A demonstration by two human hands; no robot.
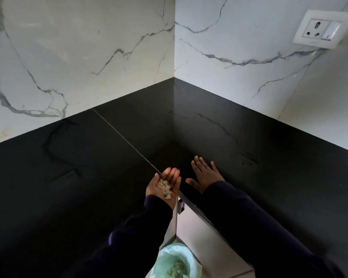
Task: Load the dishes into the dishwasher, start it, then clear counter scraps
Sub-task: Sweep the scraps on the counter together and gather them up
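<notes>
My left hand [163, 187] is cupped palm up at the inner edge of the black corner counter [88, 167]. In its palm lies a small heap of pale scraps [164, 187]. My right hand [204, 174] rests flat, palm down and fingers spread, on the counter just to the right of the left hand. Both arms wear dark sleeves. The dishwasher and dishes are out of view.
A bin lined with a light green bag [174, 263], holding some waste, stands on the floor below the counter's inner corner. Marble-look walls [78, 47] close the corner. A white socket with a switch [322, 30] sits on the right wall. A cabinet handle [180, 205] shows under the counter edge.
</notes>
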